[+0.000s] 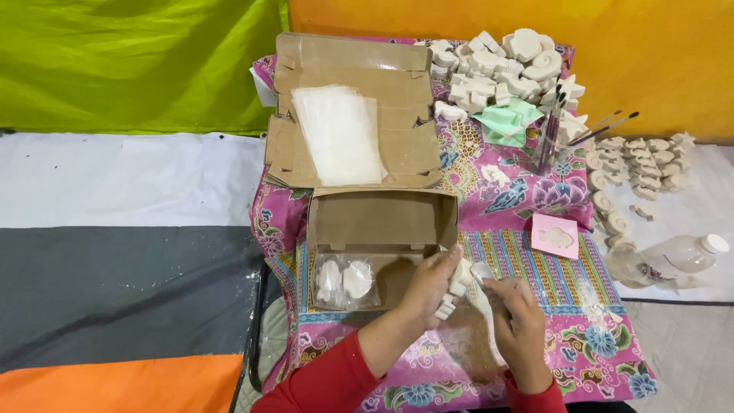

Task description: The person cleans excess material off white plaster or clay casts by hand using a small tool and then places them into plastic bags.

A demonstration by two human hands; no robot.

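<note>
My left hand (425,289) grips a white plaster figure (456,284) just right of the open cardboard box (382,218). My right hand (520,321) pinches a clear plastic bag (485,274) at the figure's upper end. Inside the box lie two white figures in a clear bag (345,281). Both hands hover over the patterned pink cloth (566,344) in front of the box.
A stack of flat cardboard (348,80) with clear bags (339,134) on top lies behind the box. White plaster figures (505,65) are piled at the back, more (638,164) to the right. Brushes (552,126), a green mould (508,122), a pink mould (554,235) and a plastic bottle (688,252) sit nearby.
</note>
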